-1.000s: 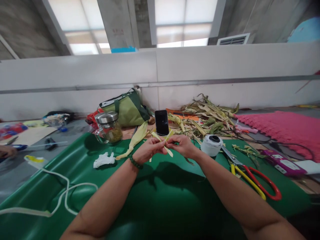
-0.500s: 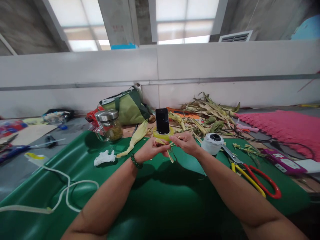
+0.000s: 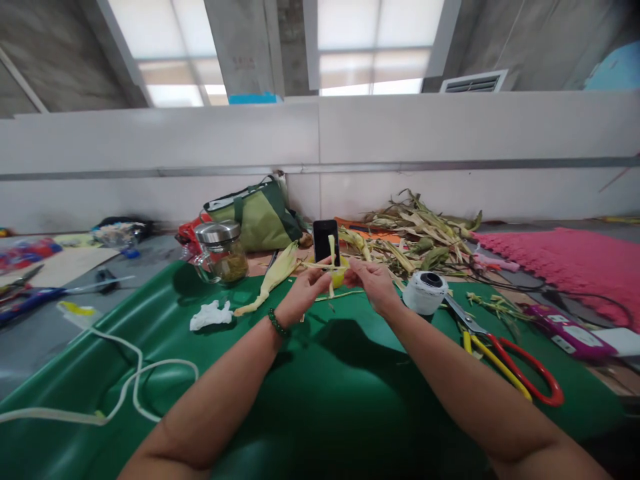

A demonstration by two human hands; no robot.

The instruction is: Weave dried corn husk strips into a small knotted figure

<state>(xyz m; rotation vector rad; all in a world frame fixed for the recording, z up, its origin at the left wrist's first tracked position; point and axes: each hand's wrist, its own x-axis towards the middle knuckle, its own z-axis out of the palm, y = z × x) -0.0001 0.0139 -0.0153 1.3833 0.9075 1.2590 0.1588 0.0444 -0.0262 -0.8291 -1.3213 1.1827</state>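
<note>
Over the green mat (image 3: 320, 400), my left hand (image 3: 306, 293) and my right hand (image 3: 373, 283) pinch thin pale corn husk strips (image 3: 331, 265) between their fingertips. One strip stands upright and another lies across it, so they form a cross. A green bead bracelet sits on my left wrist. Just behind the strips a black phone (image 3: 325, 241) stands upright on a yellow holder. A whole husk leaf (image 3: 273, 277) lies left of my hands.
A heap of dry corn husks (image 3: 415, 237) lies at the back. A white tape roll (image 3: 425, 291) and red-and-yellow scissors (image 3: 505, 353) lie to the right. A glass jar (image 3: 220, 253), a green bag (image 3: 255, 213), crumpled tissue (image 3: 210, 315) and a white cord (image 3: 125, 380) are on the left. A pink mat (image 3: 565, 260) lies far right.
My hands have lifted slightly and moved apart. The strips, slanted and crossed a second ago, now stand as an upright cross in front of the phone.
</note>
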